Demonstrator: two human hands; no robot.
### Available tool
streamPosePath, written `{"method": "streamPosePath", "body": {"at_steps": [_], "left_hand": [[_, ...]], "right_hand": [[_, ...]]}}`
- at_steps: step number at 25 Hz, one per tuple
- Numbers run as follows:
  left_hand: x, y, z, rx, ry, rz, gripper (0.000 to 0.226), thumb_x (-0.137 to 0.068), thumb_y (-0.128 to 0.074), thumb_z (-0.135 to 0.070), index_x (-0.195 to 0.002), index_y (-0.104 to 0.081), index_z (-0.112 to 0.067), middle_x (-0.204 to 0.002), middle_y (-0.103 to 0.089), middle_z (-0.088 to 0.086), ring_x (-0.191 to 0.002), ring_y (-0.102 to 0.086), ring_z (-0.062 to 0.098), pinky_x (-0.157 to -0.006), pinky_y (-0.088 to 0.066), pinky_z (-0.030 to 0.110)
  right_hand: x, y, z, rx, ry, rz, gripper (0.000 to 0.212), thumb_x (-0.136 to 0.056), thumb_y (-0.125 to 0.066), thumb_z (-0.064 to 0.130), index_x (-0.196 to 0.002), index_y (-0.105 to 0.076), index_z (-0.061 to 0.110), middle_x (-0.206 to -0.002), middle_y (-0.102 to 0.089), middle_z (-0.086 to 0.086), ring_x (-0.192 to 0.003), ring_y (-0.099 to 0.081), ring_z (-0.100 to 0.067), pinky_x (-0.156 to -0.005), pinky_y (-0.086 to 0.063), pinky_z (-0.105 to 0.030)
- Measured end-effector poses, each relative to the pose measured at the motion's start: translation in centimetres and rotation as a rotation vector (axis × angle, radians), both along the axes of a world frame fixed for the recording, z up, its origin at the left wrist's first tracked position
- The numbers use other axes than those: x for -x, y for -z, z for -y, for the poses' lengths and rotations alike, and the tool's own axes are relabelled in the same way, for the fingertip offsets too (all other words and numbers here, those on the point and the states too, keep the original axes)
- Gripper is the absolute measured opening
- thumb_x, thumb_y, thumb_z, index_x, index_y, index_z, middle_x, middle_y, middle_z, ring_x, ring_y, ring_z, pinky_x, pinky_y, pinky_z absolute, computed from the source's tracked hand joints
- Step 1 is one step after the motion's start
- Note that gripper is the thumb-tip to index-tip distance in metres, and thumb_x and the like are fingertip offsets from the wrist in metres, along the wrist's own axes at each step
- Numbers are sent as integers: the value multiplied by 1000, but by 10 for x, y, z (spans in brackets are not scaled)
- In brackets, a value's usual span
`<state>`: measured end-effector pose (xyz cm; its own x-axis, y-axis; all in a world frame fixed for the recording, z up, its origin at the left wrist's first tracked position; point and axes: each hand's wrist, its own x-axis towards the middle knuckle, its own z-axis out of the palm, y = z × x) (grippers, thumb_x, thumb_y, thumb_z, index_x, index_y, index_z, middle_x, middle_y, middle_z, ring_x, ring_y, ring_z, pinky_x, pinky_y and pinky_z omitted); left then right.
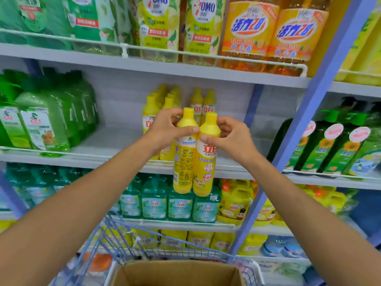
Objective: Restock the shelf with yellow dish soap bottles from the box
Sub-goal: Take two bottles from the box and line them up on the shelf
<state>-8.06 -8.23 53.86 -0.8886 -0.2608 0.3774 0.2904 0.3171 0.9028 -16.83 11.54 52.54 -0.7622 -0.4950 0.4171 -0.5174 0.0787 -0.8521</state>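
I hold two yellow dish soap bottles upright, side by side, in front of the middle shelf [115, 141]. My left hand [165, 129] grips the shoulder of the left bottle [184, 162], whose back label faces me. My right hand [231, 137] grips the shoulder of the right bottle [205, 168], front label toward me. The two bottles touch each other and hang in the air in front of the shelf edge. Behind them, more yellow bottles [156, 108] stand in rows on that shelf. The open cardboard box [177, 273] sits below in a cart.
A blue wire cart [115, 242] carries the box at the bottom. Green bottles [47, 122] fill the shelf's left end, with bare shelf between them and the yellow rows. A blue upright post [305, 124] stands at right. Teal bottles [179, 203] line the shelf below.
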Motion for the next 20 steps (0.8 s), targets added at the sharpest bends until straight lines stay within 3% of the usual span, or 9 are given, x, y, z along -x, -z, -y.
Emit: {"method": "streamPosePath", "body": {"at_steps": [5,8,10,13,17,20], "left_hand": [[46,-40,-8,39,-72,-58,27,-76,-87,-11,-96,-69,-15,-91,-75,0,-79,-71,2,-70,-58,21],[78,-44,-7,61,-156,-56,47,-65,-91,-36,-102,-72,-15,-96,-77,2,-92,-74,19,-82,-62,42],[99,-37,-6,55,-213,-27,60,-56,-89,-47,-104,-72,-16,-98,-77,1,-93,-74,21,-84,-61,48],[125,-18,-6,91,-275,21,71,-50,-82,-59,-106,-72,-16,-99,-76,0,-94,-73,18,-86,-60,46],[147,13,-4,72,-302,87,74,-47,-77,-63,-107,-69,-20,-93,-77,-4,-86,-73,15,-80,-61,44],[148,27,-5,107,-264,75,66,-54,-81,-59,-108,-68,-24,-94,-77,-7,-85,-73,10,-78,-62,41]], "right_hand": [[48,-40,-1,41,-21,-69,52,-71,-92,21,-117,-68,14,-105,-77,6,-94,-74,-7,-80,-58,-21],[75,-45,1,66,5,-87,56,-70,-92,23,-119,-68,10,-106,-76,4,-95,-74,-6,-80,-58,-19],[91,-41,4,73,18,-65,52,-70,-92,22,-115,-68,13,-103,-75,8,-91,-73,-1,-76,-57,-17],[106,-26,10,69,48,-30,50,-71,-91,18,-112,-63,21,-97,-72,14,-82,-70,8,-71,-55,-13],[124,3,17,20,74,-2,53,-69,-93,17,-112,-63,24,-98,-74,10,-86,-73,-6,-72,-56,-17],[132,20,17,10,123,-16,56,-70,-93,27,-117,-63,29,-101,-75,13,-91,-73,-4,-77,-57,-18]]}}
